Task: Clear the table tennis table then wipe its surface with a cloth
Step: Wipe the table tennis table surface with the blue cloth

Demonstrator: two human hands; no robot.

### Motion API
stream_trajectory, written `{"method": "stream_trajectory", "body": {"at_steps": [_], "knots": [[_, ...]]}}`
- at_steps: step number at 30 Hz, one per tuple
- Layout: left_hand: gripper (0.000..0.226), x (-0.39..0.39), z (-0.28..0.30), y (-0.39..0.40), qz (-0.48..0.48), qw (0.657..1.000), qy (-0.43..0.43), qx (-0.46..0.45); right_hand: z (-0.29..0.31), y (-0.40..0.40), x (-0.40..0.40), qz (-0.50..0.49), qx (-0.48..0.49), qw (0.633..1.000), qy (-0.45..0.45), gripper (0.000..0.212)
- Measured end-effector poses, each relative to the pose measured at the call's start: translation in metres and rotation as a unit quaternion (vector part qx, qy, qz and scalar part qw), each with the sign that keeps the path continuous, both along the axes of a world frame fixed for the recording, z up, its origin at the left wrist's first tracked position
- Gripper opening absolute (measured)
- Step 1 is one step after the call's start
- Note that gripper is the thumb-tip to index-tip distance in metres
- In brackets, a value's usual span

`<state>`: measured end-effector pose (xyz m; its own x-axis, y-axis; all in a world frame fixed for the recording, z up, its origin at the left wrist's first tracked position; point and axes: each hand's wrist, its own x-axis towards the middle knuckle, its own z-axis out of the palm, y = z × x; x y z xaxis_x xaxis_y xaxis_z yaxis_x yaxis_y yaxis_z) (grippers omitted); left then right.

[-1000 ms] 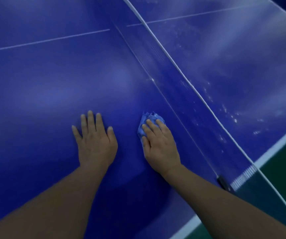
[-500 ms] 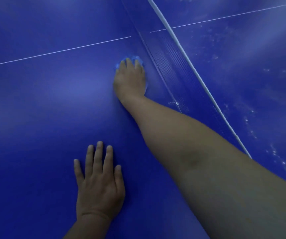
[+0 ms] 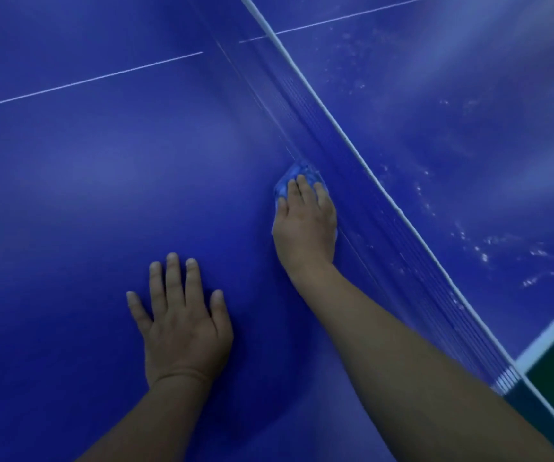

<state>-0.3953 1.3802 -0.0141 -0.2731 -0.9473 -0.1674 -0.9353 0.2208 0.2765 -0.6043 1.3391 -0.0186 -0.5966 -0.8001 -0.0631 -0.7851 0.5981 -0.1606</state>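
Blue cloth (image 3: 294, 180) sits bunched under my right hand (image 3: 305, 225), right against the foot of the net (image 3: 352, 181) on the near side. My fingers lie over it and press it flat to the bench (image 3: 102, 181); whether the thumb curls round an edge I cannot tell, since the cloth blurs into the surface. Half a second ago this hand was stretched far out along the net, near the white centre line (image 3: 85, 81); now it has come back toward me, so I read this as the return pull of a wiping stroke along the net. My left hand (image 3: 182, 321) has stayed flat on the bench, fingers spread, well clear of the net, bracing me. Nothing loose shows on this half, so clearing looks done. Beyond the net, white specks (image 3: 479, 251) dot the far half, which probably still needs wiping.
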Motion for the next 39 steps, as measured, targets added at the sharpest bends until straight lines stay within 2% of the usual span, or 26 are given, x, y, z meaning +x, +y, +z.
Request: {"method": "stream_trajectory", "body": {"at_steps": [5,12,16,20,26,28,30,32,34,37,39], "knots": [[0.075,0.002,0.003,0.002,-0.006,1.0,0.024,-0.01,0.001,0.057,0.008,-0.036,0.01,0.999,0.009,0.053],[0.064,0.016,0.011,0.008,-0.025,0.988,0.149,-0.003,0.004,0.166,0.021,-0.09,0.033,0.995,0.025,0.053],[0.054,0.027,0.02,0.078,-0.156,0.974,0.163,-0.027,0.007,0.219,0.035,-0.126,0.043,0.991,0.021,0.052],[0.051,0.029,0.02,0.154,-0.331,0.934,0.128,-0.025,0.013,0.253,0.05,-0.181,-0.017,0.983,0.001,0.046],[0.054,0.018,0.01,0.177,-0.405,0.913,0.045,-0.012,0.01,0.305,0.059,-0.193,-0.065,0.977,0.06,0.036],[0.055,0.016,0.009,0.178,-0.406,0.913,0.036,-0.009,0.007,0.327,0.051,-0.171,-0.03,0.982,0.072,0.035],[0.056,0.017,0.01,0.178,-0.4,0.916,0.03,-0.007,0.005,0.348,0.042,-0.089,0.058,0.991,0.08,0.04],[0.057,0.017,0.009,0.179,-0.399,0.917,0.027,-0.007,0.004,0.376,0.032,-0.046,0.097,0.99,0.095,0.041],[0.057,0.017,0.009,0.18,-0.398,0.917,0.025,-0.009,0.004,0.414,0.031,-0.094,0.132,0.986,0.046,0.042],[0.056,0.018,0.008,0.18,-0.399,0.916,0.031,-0.017,0.005,0.474,0.037,-0.22,0.183,0.958,-0.036,0.039],[0.056,0.016,0.007,0.18,-0.398,0.917,0.033,-0.024,0.014,0.48,0.041,-0.24,0.156,0.958,-0.023,0.03]]}}
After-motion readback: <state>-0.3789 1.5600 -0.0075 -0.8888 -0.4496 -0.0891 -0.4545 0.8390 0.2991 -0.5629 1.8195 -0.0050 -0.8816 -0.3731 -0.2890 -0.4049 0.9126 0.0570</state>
